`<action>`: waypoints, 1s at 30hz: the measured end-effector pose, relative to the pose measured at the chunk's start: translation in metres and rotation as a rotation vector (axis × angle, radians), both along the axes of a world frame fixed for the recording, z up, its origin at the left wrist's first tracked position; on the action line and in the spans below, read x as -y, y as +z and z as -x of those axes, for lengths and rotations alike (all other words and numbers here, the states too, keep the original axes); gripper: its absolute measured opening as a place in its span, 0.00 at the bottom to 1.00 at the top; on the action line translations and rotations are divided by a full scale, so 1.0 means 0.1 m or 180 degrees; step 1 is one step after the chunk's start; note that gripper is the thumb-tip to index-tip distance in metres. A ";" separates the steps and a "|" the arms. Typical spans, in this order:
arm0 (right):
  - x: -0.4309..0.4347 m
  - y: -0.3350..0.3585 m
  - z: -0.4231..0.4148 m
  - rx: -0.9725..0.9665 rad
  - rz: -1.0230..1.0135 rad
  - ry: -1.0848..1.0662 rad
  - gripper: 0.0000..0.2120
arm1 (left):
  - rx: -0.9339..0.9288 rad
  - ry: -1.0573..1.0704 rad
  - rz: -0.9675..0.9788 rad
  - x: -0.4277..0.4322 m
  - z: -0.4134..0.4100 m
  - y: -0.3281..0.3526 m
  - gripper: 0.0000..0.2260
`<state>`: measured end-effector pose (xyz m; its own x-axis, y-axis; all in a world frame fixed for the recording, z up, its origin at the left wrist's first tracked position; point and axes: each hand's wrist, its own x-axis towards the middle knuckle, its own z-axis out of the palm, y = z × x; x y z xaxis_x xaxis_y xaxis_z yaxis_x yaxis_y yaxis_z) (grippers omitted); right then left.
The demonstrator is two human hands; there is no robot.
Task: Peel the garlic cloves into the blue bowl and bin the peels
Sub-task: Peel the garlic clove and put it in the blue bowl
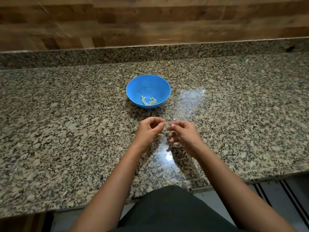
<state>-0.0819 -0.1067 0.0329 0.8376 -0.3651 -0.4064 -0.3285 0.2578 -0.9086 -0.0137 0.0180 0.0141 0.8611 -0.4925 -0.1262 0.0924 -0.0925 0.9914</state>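
Observation:
A blue bowl point(133, 86) stands on the granite counter, with several peeled garlic cloves point(148, 100) lying at its bottom. In front of the bowl, my left hand point(148, 130) and my right hand point(182, 133) meet above the counter. Between their fingertips they pinch one small pale garlic clove point(165, 123). Both hands have curled fingers. Whether skin still covers the clove is too small to tell.
The speckled granite counter point(66, 123) runs wide on both sides, with a raised granite ledge point(83, 57) and a wooden wall panel point(117, 22) behind it. Its front edge point(100, 205) lies close to my body. No bin is in view.

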 end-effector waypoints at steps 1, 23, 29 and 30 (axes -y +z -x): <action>0.01 -0.01 0.00 0.0009 0.0219 -0.0077 0.03 | -0.0043 -0.0001 0.0035 0.00 0.00 0.00 0.03; 0.38 -0.15 -0.16 -0.0001 0.1173 -0.0701 0.08 | 0.0649 0.0138 -0.1038 0.09 0.02 -0.08 0.03; 0.62 -0.27 -0.51 -0.0190 0.1934 -0.0565 0.06 | 0.1251 0.0047 -0.1452 0.19 0.00 -0.14 0.06; 0.63 -0.29 -0.56 -0.0189 0.1978 -0.0513 0.05 | 0.1326 0.0059 -0.1482 0.21 -0.01 -0.14 0.07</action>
